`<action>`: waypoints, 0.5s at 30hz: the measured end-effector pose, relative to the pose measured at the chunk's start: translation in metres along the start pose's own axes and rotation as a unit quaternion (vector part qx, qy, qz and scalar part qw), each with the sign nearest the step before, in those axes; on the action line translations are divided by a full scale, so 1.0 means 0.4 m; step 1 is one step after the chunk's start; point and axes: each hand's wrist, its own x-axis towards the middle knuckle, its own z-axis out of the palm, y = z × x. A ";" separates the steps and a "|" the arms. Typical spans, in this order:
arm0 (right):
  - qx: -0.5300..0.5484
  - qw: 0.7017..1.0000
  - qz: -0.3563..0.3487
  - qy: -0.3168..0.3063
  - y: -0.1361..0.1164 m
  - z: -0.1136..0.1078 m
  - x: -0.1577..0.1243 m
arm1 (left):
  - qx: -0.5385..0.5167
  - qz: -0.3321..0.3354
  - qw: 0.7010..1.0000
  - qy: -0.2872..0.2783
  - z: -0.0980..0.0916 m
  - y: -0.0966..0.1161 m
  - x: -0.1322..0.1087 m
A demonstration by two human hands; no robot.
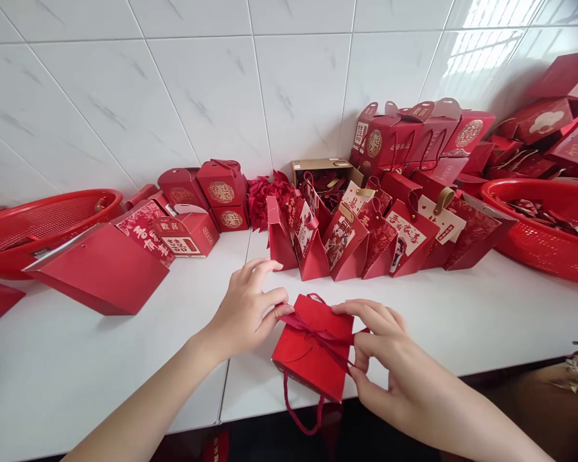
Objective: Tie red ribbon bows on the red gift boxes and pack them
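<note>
A red gift box (302, 356) lies on the white counter near its front edge. Across its top runs a dark red ribbon (318, 335), crossed or knotted in the middle. My left hand (253, 307) pinches a ribbon end at the box's left side between thumb and forefinger, the other fingers loosely curled. On the right, my right hand (383, 346) pinches another ribbon part between thumb and forefinger, while other fingertips rest on the box's top edge. A twisted cord handle (304, 420) hangs from the box's near side over the counter edge.
Several standing red gift bags (347, 247) line the counter just beyond the box. Red baskets (542, 253) stand at both sides, with a cardboard box (326, 165) of small pieces by the tiled wall. A large red carton (103, 266) sits at left.
</note>
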 end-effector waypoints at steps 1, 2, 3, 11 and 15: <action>-0.003 1.000 0.001 -0.002 0.005 0.001 0.001 | -0.012 -0.014 1.000 -0.004 0.000 0.005 -0.004; -0.015 1.000 0.001 0.003 0.013 0.002 0.001 | -0.031 -0.031 0.999 -0.012 0.001 0.011 -0.010; -0.036 0.999 0.004 0.013 0.023 -0.001 -0.001 | -0.057 -0.048 0.997 -0.020 0.004 0.019 -0.017; -0.100 0.984 0.037 0.141 0.037 -0.100 -0.031 | -0.253 -0.216 0.933 0.138 0.077 0.093 -0.088; -0.137 0.984 -0.030 0.110 -0.029 -0.087 0.034 | -0.301 -0.307 0.881 0.198 0.105 0.118 -0.112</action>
